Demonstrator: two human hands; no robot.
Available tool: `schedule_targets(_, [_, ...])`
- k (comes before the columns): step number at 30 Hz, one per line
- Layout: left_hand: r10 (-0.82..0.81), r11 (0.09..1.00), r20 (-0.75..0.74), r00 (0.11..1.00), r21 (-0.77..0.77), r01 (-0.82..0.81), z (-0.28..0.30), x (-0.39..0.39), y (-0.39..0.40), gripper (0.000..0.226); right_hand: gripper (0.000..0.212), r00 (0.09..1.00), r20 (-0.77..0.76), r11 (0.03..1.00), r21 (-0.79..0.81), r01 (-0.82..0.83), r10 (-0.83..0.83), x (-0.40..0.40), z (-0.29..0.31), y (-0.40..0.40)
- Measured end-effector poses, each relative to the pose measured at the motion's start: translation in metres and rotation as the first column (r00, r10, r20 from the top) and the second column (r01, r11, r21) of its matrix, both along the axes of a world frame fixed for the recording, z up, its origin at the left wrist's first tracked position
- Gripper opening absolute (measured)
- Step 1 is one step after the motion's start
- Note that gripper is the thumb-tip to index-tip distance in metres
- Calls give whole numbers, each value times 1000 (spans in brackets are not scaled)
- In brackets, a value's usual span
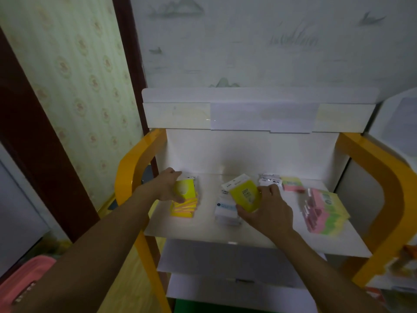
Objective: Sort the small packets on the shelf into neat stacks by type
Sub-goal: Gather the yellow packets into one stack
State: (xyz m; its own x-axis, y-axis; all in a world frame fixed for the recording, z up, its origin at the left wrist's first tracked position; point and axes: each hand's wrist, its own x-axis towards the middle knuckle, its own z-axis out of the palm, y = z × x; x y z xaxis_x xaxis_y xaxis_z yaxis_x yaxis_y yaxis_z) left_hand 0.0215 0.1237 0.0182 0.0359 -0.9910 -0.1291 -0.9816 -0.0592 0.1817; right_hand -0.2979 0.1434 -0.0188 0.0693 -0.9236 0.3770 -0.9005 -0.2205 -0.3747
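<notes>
White shelf (225, 231) in dim light carries the packets. Left hand (168, 187) grips a yellow packet (186, 188) over the yellow stack (184, 207). Right hand (265, 211) pinches a second yellow packet (244, 195) above the white stack (225, 211). Pink-green packets (320, 211) at right are blurred; print is illegible.

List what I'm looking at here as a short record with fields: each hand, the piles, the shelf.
left hand: holds a yellow packet over the yellow stack
right hand: fingers pinch a second yellow packet above the white stack
right side: pink and green packets, loosely spread
back right: pink packet lying flat
shelf: white board, orange side frames
</notes>
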Motion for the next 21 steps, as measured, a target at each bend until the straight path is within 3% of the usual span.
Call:
schedule_targets(5, [115, 970, -94, 989, -202, -132, -15, -3, 31, 94, 77, 995, 68, 996, -52, -69, 73, 39, 9, -9])
schedule_targets(9, [93, 940, -173, 981, -311, -144, -23, -6, 66, 75, 79, 994, 37, 994, -44, -97, 99, 96, 22, -25])
schedule_targets(15, [87, 949, -139, 986, -291, -125, -24, 3, 96, 73, 85, 988, -7, 986, 54, -156, 157, 172, 22, -33])
schedule_targets(21, [118, 935, -154, 981, -316, -162, -22, 20, 108, 63, 85, 976, -79, 973, 129, -192, 203, 195, 1, -35])
